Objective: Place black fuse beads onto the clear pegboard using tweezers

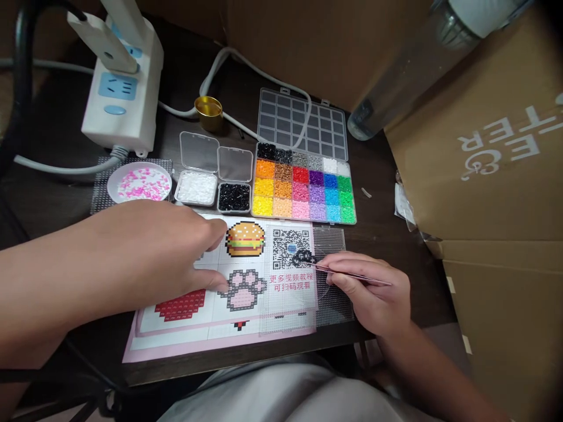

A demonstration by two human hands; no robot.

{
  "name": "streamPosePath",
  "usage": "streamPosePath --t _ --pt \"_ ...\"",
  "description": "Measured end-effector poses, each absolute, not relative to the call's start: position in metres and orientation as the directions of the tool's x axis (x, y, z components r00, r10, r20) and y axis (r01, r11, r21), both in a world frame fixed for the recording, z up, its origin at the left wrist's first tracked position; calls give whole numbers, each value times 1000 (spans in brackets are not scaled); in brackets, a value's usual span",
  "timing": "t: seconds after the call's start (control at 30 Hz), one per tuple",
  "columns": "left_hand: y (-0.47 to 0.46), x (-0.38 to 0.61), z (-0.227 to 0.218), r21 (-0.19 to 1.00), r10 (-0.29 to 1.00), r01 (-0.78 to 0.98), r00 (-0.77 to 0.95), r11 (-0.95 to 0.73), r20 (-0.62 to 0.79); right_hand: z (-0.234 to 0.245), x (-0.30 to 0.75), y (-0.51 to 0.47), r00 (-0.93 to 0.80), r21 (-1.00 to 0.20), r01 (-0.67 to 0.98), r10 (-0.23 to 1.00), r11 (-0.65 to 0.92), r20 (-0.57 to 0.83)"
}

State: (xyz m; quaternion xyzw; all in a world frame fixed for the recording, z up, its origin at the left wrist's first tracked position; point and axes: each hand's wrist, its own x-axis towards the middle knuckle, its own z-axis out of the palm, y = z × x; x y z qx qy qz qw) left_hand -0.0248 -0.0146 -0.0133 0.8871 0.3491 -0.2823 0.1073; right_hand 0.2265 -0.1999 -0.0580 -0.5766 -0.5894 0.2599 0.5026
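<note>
My right hand (373,290) pinches a pair of thin tweezers (352,274). Their tips point left, at a small cluster of black beads (304,257) on a clear pegboard (288,322). That pegboard lies over the right part of a printed pattern sheet (197,337) and over the dark table. On the sheet are a burger picture (245,239), a pink paw picture (241,293), a partly covered red shape and a QR code. Over the sheet's left side hovers or rests my left hand (162,252), thumb and forefinger spread apart, nothing visible between them.
Behind the sheet stand a compartment box of coloured beads (303,220), a box of white beads (197,187), a box of black beads (234,197) and a dish of pink and white beads (115,187). Farther back are a gold cup (209,120), a power strip (118,123) and a clear bottle (396,82).
</note>
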Motion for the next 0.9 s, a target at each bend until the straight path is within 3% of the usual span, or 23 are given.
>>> streamPosePath --t 0.3,0.73,0.9 --pt "-12 -28 -13 -22 525 651 592 -759 -612 -69 251 -212 498 -930 362 830 63 251" --pt "-12 -23 -7 -11 524 667 575 -745 -628 -73 250 -202 588 -994 20 803 106 97" --pt "-7 -29 -19 -17 554 686 573 -728 -603 -72 267 -194 603 -960 -237 797 149 -25"
